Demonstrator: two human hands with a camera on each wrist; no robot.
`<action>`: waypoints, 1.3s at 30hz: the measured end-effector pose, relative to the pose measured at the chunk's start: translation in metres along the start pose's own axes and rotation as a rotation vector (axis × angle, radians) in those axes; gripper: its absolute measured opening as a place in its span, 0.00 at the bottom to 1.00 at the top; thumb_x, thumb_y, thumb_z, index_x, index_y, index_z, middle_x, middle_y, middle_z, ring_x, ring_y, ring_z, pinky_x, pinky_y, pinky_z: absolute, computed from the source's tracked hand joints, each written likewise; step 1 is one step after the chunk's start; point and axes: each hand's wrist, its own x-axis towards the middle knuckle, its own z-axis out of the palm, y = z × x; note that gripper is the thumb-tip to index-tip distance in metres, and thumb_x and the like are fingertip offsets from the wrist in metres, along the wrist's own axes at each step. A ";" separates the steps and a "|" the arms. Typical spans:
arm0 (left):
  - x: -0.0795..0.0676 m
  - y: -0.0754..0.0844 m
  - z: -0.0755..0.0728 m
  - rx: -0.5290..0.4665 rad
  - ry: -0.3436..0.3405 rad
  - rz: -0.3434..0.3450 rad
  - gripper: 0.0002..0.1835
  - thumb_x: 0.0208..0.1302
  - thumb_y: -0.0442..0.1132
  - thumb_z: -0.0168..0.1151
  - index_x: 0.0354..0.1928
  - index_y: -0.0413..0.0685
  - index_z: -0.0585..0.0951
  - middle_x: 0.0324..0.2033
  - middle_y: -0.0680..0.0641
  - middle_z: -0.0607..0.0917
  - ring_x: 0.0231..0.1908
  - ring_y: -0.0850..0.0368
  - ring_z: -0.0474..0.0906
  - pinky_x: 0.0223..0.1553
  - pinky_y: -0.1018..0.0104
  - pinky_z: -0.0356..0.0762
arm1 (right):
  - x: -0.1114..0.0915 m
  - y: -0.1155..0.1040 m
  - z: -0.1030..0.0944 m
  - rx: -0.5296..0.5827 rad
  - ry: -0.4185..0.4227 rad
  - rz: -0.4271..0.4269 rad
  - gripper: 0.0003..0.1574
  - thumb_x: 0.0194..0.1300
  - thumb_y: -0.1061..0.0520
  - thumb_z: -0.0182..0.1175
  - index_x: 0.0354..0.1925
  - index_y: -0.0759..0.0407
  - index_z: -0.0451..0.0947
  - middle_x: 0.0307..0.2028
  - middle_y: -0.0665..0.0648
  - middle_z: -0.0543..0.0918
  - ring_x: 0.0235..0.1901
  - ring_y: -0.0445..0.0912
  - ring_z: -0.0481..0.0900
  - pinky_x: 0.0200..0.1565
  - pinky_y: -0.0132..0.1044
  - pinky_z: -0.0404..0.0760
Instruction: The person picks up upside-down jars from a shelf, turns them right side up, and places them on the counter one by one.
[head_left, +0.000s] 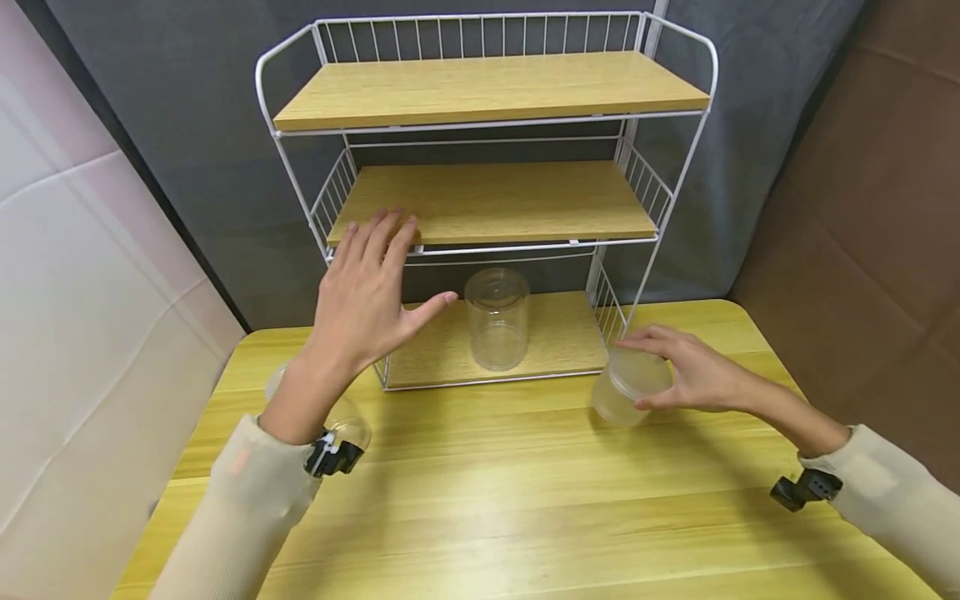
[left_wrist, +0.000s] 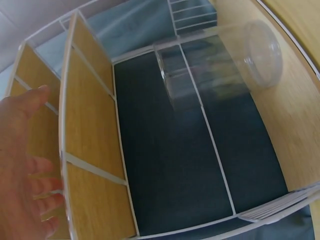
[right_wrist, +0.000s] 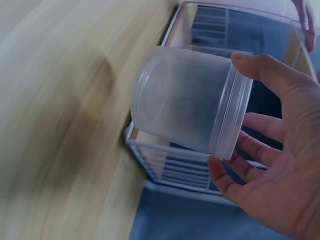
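Observation:
My right hand (head_left: 693, 372) grips a frosted plastic jar (head_left: 628, 390) by its lid, thumb on one side and fingers on the other. In the right wrist view the jar (right_wrist: 185, 100) looks empty and hangs above the table beside the rack's lower corner. My left hand (head_left: 363, 287) has its fingers spread in front of the rack's middle shelf (head_left: 495, 200) and holds nothing. On the bottom shelf (head_left: 562, 329) stands a clear jar (head_left: 498, 321), also seen in the left wrist view as a see-through jar (left_wrist: 215, 67). Another clear container (head_left: 351, 423) is partly hidden behind my left wrist.
A white wire rack (head_left: 678, 179) with wooden shelves stands at the back of the wooden table (head_left: 487, 500). Its top shelf (head_left: 487, 83) and middle shelf hold nothing visible. A grey cloth hangs behind, a white panel (head_left: 90, 250) left and a brown one (head_left: 862, 208) right.

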 end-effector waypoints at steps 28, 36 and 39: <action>0.001 -0.012 0.008 0.011 -0.093 -0.008 0.53 0.64 0.72 0.63 0.79 0.43 0.65 0.76 0.37 0.69 0.78 0.38 0.61 0.81 0.41 0.49 | -0.025 0.032 0.025 -0.112 -0.044 -0.053 0.49 0.42 0.53 0.87 0.63 0.67 0.81 0.57 0.62 0.82 0.57 0.60 0.80 0.54 0.61 0.83; -0.001 -0.012 0.012 0.018 -0.062 -0.004 0.54 0.62 0.71 0.65 0.79 0.41 0.66 0.76 0.36 0.69 0.78 0.37 0.61 0.80 0.40 0.51 | -0.025 0.033 0.028 -0.094 -0.071 -0.021 0.49 0.44 0.58 0.85 0.64 0.69 0.79 0.59 0.65 0.81 0.59 0.62 0.79 0.57 0.62 0.81; -0.002 -0.012 0.013 0.017 -0.044 0.002 0.54 0.62 0.71 0.65 0.78 0.40 0.67 0.76 0.36 0.70 0.77 0.37 0.62 0.80 0.39 0.52 | -0.025 0.032 0.028 -0.090 -0.081 -0.009 0.50 0.44 0.58 0.85 0.65 0.70 0.79 0.60 0.66 0.81 0.60 0.63 0.78 0.59 0.63 0.81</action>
